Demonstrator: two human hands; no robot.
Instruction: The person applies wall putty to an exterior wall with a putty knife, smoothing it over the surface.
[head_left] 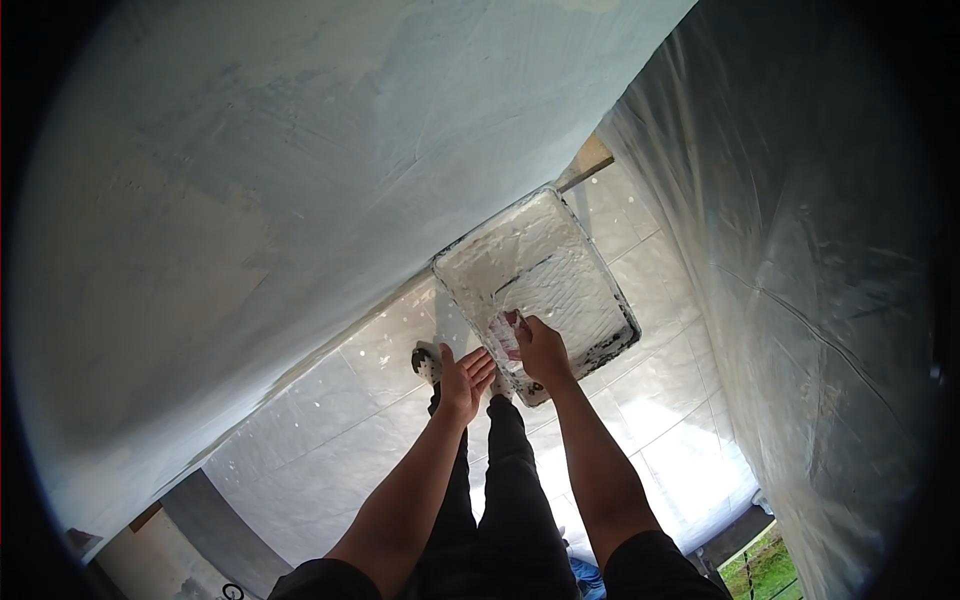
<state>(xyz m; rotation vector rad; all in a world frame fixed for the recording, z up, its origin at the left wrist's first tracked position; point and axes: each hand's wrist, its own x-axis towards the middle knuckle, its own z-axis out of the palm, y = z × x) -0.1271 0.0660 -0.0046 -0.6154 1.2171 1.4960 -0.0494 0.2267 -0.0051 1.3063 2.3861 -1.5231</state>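
My right hand (pixel 543 353) is closed around a wide paintbrush (pixel 504 338) with a reddish body smeared with white paint. It holds the brush over the near left corner of a large paint tray (pixel 630 318). Thick off-white paint (pixel 545 275) coats the tray's bed, with ridges and a curved dark streak showing through. Beside the tray's left edge, my left hand (pixel 467 385) is open, palm turned up and fingers stretched toward the brush. Nothing lies in that palm.
A pale, patchily painted wall (pixel 300 170) rises along the left. Clear plastic sheeting (pixel 790 330) hangs on the right. Paint-spattered sheeting (pixel 330 410) covers the floor, where my shoe (pixel 426 362) stands near the tray. A wood piece (pixel 590 162) lies beyond the tray.
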